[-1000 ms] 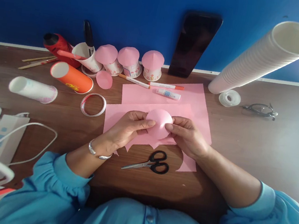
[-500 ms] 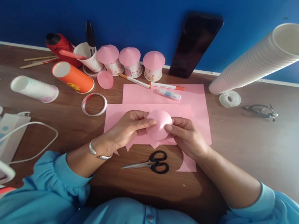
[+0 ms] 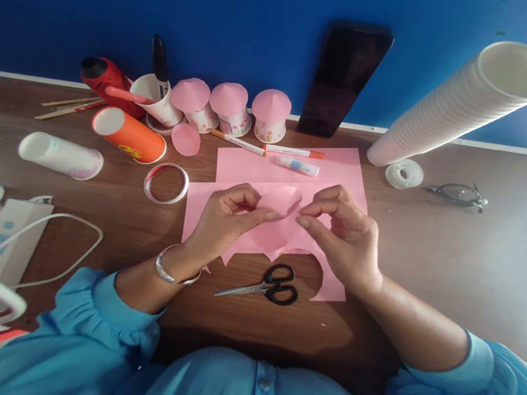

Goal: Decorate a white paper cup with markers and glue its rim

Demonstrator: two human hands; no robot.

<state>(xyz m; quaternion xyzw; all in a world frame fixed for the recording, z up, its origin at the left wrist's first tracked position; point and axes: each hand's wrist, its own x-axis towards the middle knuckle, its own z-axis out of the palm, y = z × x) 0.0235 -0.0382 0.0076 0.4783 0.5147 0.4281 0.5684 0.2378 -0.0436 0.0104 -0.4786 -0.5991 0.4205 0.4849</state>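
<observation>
My left hand and my right hand hold a small pink paper cone between their fingertips, lifted a little above the pink paper sheets on the brown table. Both hands pinch its edges, left thumb and fingers on its left side, right fingertips on its right. Black-handled scissors lie just below the hands. Three small cups with pink cone tops stand at the back by the blue wall. A flat pink paper disc lies next to them.
A long stack of white cups lies at the right, with a tape roll and eyeglasses. An orange cup, a white cup, a paper ring, markers, a glue stick, a phone and cables surround the work area.
Both hands have lifted and tilted the pink cone away from me; the right wrist has risen and its fingers now arch over the cone's right edge.
</observation>
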